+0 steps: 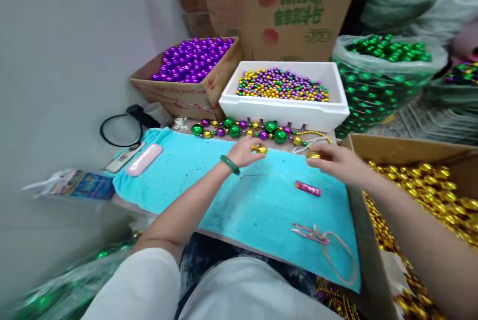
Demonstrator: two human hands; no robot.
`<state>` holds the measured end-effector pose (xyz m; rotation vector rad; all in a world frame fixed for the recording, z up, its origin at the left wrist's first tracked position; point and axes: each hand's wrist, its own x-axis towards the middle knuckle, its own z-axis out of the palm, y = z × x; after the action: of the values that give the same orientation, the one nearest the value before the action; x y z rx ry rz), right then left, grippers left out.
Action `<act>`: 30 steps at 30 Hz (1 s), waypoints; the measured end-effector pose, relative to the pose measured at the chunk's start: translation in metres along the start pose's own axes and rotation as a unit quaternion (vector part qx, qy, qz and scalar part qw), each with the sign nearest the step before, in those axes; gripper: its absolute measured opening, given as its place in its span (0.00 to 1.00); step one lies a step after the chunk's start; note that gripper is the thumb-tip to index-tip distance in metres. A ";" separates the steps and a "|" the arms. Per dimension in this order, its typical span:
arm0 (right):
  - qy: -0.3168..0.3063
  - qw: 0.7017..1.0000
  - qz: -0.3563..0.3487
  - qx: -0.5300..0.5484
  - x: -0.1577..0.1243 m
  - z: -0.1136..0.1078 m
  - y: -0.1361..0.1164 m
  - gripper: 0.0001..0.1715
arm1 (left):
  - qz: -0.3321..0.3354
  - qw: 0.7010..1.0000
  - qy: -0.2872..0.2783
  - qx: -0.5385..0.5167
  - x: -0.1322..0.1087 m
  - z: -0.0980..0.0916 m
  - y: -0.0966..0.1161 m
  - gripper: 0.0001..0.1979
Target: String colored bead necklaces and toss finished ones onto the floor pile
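Note:
My left hand [244, 152], with a green bangle [230, 164] at the wrist, is closed around small gold beads [260, 149] over the towel. To the right, my right hand [334, 161] pinches a shiny gold bead [313, 155] between thumb and fingers. Just beyond both hands lies a strand of green, purple and gold beads [234, 131], with a white cord [306, 146] near its right end. A thin line, perhaps a needle or thread, shows faintly below my left hand. Nearer me on the turquoise towel [261, 210] are a pink tube [308, 188] and pink-handled thread snips [309, 233] on a cord.
Behind the strand stands a white foam box [284, 113] of mixed small beads. A carton [175, 96] of purple beads is at back left. On the right are a carton [396, 147] of gold beads and a bag [358, 101] of green ones. A phone [125, 158] and pink case [145, 160] lie left.

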<state>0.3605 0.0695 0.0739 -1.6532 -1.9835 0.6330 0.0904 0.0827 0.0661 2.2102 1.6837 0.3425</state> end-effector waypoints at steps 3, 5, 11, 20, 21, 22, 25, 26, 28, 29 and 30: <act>-0.051 0.998 -0.041 -0.014 0.040 0.098 -0.084 0.18 | -0.140 0.987 0.023 0.079 -0.017 -0.015 -0.088 0.21; -0.074 0.996 -0.052 -0.022 0.062 0.159 -0.123 0.18 | -0.169 0.982 0.020 0.087 -0.024 -0.015 -0.128 0.21; -0.046 0.996 -0.016 -0.073 0.091 0.263 -0.161 0.24 | -0.169 0.983 0.039 0.051 -0.031 0.008 -0.174 0.20; -0.038 0.999 -0.029 -0.016 0.107 0.249 -0.153 0.27 | -0.104 0.977 0.109 -0.148 -0.069 -0.020 -0.200 0.38; -0.035 0.999 -0.031 0.006 0.108 0.242 -0.151 0.27 | -0.126 0.971 0.121 -0.162 -0.088 -0.031 -0.207 0.37; -0.034 0.999 -0.032 0.027 0.108 0.235 -0.151 0.26 | -0.153 0.966 0.123 -0.169 -0.111 -0.043 -0.214 0.36; -0.011 0.998 -0.027 0.062 0.102 0.218 -0.155 0.24 | -0.242 0.951 0.134 -0.139 -0.201 -0.076 -0.221 0.30; -0.003 0.996 -0.047 0.069 0.100 0.215 -0.157 0.23 | -0.285 0.941 0.140 -0.119 -0.235 -0.085 -0.219 0.28; -0.047 0.991 -0.087 0.093 0.097 0.218 -0.161 0.24 | -0.385 0.907 0.144 -0.086 -0.304 -0.095 -0.210 0.23; -0.073 0.986 -0.112 0.102 0.097 0.224 -0.163 0.25 | -0.437 0.885 0.140 -0.078 -0.338 -0.096 -0.203 0.21; -0.138 0.972 -0.163 0.099 0.095 0.231 -0.166 0.27 | -0.485 0.861 0.131 -0.076 -0.371 -0.093 -0.197 0.20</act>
<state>0.0742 0.1256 0.0039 -1.1371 -2.2358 0.9387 -0.2190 -0.2160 0.0764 0.9969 2.5357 0.4747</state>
